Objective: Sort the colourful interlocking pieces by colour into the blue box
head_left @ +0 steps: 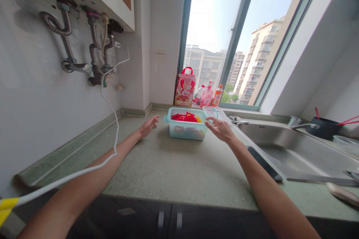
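I have the left grip (148, 126) spread beside the mint box (187, 130), the right grip (220, 129) parted at its other end, contact unclear. The box's long axis runs left-right across the speckled worktop (174, 173), before a window (214, 18).

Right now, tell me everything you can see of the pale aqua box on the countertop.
The pale aqua box is roughly rectangular and looks like translucent plastic, with shapes showing dimly through its front wall. A tab juts from its left end. It stands upright and open on the countertop, holding many small red pieces and some yellow ones toward the right. The left hand is apart from it; whether the right hand touches its right end is unclear.
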{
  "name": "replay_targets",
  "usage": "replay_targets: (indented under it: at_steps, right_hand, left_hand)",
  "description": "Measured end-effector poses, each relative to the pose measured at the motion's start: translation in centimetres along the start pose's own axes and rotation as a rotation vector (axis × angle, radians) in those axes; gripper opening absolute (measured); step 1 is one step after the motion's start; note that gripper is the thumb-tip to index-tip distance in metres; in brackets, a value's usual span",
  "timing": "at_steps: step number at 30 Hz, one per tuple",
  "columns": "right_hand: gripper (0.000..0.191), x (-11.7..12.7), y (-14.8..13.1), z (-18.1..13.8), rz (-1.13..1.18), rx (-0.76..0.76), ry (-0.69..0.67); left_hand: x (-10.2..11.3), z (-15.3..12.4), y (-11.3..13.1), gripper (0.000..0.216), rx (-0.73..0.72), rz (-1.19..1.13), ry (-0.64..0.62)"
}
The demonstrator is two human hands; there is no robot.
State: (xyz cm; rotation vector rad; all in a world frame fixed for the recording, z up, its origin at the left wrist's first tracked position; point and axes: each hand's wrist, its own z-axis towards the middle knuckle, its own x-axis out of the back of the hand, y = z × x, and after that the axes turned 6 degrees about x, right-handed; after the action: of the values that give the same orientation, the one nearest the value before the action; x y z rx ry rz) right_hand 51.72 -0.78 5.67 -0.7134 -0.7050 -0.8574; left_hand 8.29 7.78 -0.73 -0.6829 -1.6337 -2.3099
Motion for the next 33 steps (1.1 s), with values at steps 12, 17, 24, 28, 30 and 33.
replay_targets:
  at_steps: [12,17,24,28,30,33]
  right_hand:
    - [0.071,-4.1,-2.5,-0.5,0.384,0.201,-0.056]
    - [0.075,-4.6,-2.3,-0.5,0.435,0.198,-0.078]
    - [0.078,-5.0,-2.1,-0.4,0.484,0.201,-0.078]
    - [0.082,-5.7,-2.2,-0.4,0.593,0.180,-0.085]
    - [0.085,-6.1,-2.4,-0.5,0.641,0.171,-0.081]
    - [0.089,-6.5,-2.3,-0.3,0.647,0.188,-0.067]
  left_hand:
    - [0.4,-0.4,0.7,0.083,-0.052,-0.060,0.009]
    - [0.5,-0.4,0.6,0.077,-0.054,-0.123,0.024]
    - [0.9,-0.7,1.2,0.071,-0.147,-0.136,0.120]
    - [1.2,-1.1,1.6,0.069,-0.187,-0.095,0.188]
    - [1.3,-1.3,1.7,0.068,-0.146,-0.087,0.222]
    - [1.2,-1.3,1.8,0.064,-0.100,-0.105,0.259]
